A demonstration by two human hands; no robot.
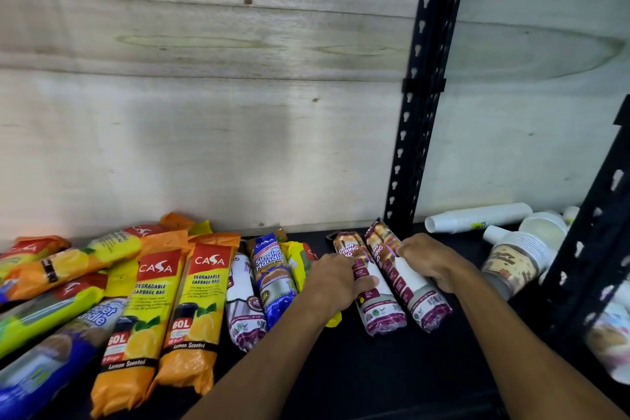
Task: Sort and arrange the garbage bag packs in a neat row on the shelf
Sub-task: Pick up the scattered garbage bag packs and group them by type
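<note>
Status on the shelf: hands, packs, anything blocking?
Left hand and right hand each grip a maroon drawstring-bag roll, side by side. Orange lemon packs jumbled left. Paper cups crowd right.

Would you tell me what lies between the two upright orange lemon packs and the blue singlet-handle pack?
In the head view, one white-and-purple roll pack lies there.
</note>
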